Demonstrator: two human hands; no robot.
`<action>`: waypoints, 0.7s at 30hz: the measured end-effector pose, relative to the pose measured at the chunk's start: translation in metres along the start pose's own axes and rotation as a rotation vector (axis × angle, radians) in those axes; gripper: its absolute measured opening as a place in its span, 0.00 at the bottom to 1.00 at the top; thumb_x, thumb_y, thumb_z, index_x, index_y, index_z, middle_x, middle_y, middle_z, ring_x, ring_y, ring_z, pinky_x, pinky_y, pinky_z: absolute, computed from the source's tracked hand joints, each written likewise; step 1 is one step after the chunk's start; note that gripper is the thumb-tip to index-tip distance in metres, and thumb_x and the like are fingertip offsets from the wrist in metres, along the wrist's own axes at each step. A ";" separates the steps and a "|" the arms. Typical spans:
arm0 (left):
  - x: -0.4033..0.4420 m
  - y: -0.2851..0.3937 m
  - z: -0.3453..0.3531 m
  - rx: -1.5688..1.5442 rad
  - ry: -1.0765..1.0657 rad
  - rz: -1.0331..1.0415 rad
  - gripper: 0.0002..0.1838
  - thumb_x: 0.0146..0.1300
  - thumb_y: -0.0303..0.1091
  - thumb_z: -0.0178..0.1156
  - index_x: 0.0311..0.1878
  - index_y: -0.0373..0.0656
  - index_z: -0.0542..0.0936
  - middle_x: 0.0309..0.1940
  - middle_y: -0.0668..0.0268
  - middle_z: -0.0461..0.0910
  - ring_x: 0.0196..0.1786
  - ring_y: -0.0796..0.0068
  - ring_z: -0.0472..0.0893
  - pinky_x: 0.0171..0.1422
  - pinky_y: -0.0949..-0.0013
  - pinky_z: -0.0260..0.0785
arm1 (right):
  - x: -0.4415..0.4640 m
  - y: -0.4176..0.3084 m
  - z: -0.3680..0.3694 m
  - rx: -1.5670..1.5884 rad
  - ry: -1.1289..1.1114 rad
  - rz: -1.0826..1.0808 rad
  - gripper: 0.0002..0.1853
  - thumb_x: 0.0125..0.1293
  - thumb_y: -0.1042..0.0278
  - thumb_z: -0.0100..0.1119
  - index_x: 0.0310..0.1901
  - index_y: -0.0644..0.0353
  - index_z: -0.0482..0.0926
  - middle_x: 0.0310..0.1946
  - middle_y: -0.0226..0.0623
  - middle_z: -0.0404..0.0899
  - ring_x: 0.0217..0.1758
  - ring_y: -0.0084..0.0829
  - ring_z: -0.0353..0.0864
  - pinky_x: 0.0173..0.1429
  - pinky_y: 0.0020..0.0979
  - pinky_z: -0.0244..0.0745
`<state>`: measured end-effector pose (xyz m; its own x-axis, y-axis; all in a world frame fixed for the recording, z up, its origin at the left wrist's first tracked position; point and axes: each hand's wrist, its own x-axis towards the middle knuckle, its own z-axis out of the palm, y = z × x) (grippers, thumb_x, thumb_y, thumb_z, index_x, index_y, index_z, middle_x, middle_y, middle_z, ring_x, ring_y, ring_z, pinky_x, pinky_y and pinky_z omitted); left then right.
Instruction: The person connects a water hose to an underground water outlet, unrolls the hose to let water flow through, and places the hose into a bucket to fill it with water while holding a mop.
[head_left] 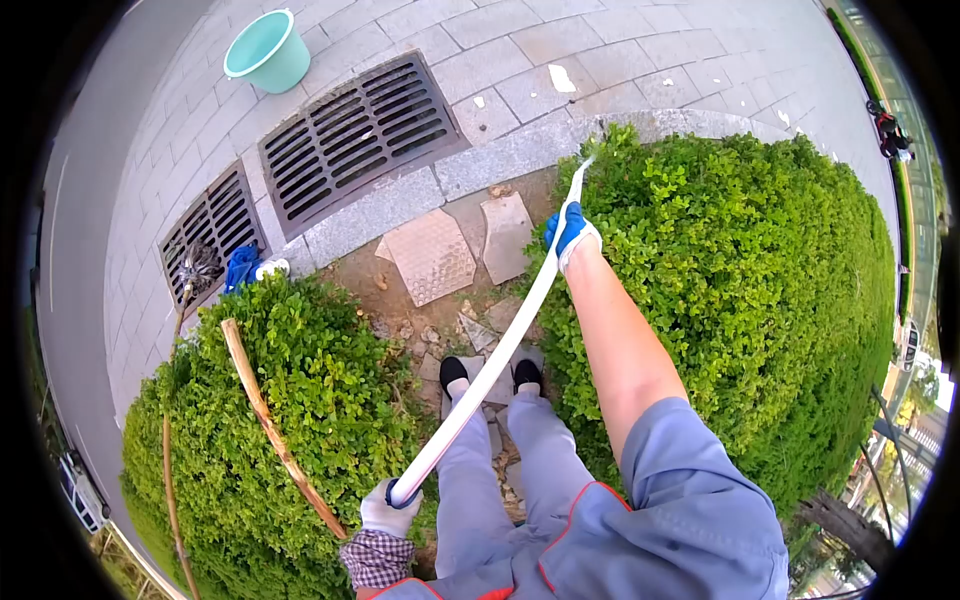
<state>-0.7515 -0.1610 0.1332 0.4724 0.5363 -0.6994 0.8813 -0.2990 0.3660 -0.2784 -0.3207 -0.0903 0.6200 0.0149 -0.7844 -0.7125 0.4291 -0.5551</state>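
A long white hose runs diagonally from low centre up to the right hedge. My left hand, in a white and blue glove, is closed round its lower end. Farther up, my right hand, in a blue and white glove, grips the hose near its far end. Beyond that hand a thin whitish tip, possibly water, reaches the edge of the right hedge. To the left of my left hand, a wooden stick leans on the left hedge.
A green bucket stands on the paving beside a large metal grate. A smaller grate has a mop head and blue cloth by it. Broken tiles lie between the hedges.
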 end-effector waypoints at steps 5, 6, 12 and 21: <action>0.010 0.013 -0.011 -0.014 -0.053 0.013 0.19 0.42 0.40 0.71 0.35 0.38 0.79 0.25 0.57 0.81 0.29 0.67 0.82 0.38 0.70 0.73 | -0.009 -0.017 0.035 -0.008 0.109 -0.029 0.21 0.63 0.41 0.48 0.35 0.54 0.69 0.24 0.34 0.73 0.23 0.32 0.72 0.28 0.33 0.71; 0.011 0.015 -0.013 -0.025 -0.050 0.021 0.19 0.42 0.39 0.71 0.35 0.37 0.79 0.25 0.57 0.81 0.29 0.67 0.82 0.37 0.70 0.73 | -0.009 -0.021 0.035 0.005 0.135 -0.045 0.21 0.63 0.41 0.47 0.36 0.54 0.69 0.26 0.34 0.73 0.25 0.32 0.73 0.30 0.33 0.71; 0.015 0.031 -0.019 -0.059 -0.061 0.036 0.18 0.42 0.39 0.71 0.33 0.38 0.79 0.24 0.57 0.80 0.28 0.67 0.82 0.36 0.69 0.73 | -0.004 -0.040 0.013 0.054 0.298 -0.078 0.21 0.65 0.42 0.45 0.40 0.53 0.67 0.30 0.35 0.74 0.27 0.31 0.73 0.31 0.32 0.71; 0.024 0.043 -0.014 -0.036 -0.101 0.051 0.20 0.43 0.44 0.70 0.36 0.41 0.80 0.26 0.58 0.81 0.31 0.66 0.82 0.39 0.68 0.74 | -0.006 -0.077 0.010 0.018 0.359 -0.119 0.19 0.66 0.43 0.44 0.43 0.52 0.67 0.28 0.35 0.73 0.26 0.32 0.73 0.27 0.32 0.69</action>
<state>-0.7026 -0.1504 0.1406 0.5143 0.4383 -0.7372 0.8570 -0.2941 0.4231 -0.2243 -0.3444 -0.0400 0.5415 -0.3519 -0.7635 -0.6347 0.4244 -0.6458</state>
